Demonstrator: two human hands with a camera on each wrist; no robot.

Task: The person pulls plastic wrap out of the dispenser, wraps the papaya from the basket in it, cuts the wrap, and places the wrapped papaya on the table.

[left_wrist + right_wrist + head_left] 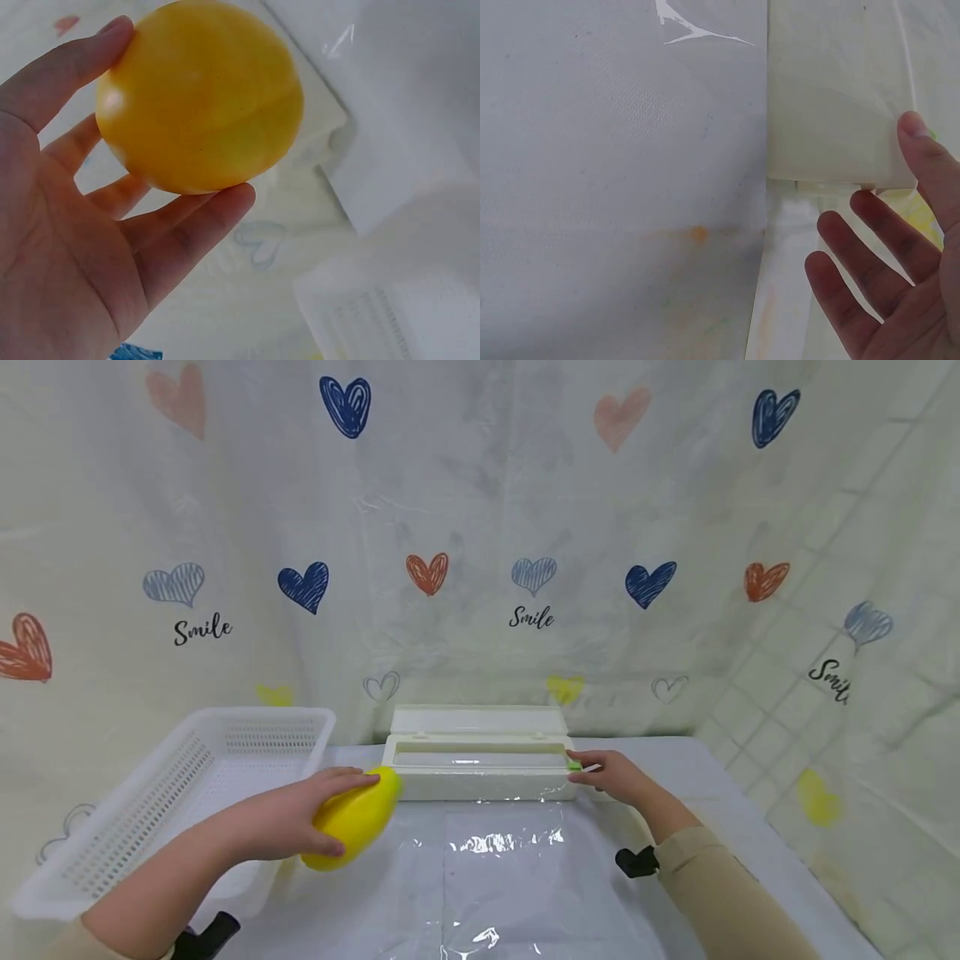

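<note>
My left hand [303, 814] holds a smooth yellow mango [356, 818] above the table, beside the basket. In the left wrist view, thumb and fingers curve round the mango [202, 97]. Behind the table's middle stands a long white cling film dispenser [480, 785] with its lid [480, 720] tipped back. A sheet of clear cling film [495, 877] stretches from it toward me over the table. At the dispenser's right end, my right hand [611, 774] pinches a small green slide cutter [575, 766]. The right wrist view shows the thumb by the dispenser [840, 135] and several fingers spread below it.
A white perforated plastic basket [112, 818] stands at the left. The white table [675, 760] runs to a right edge. Behind it hangs a pale curtain [480, 510] printed with hearts. Dark wrist mounts [637, 862] sit on both forearms.
</note>
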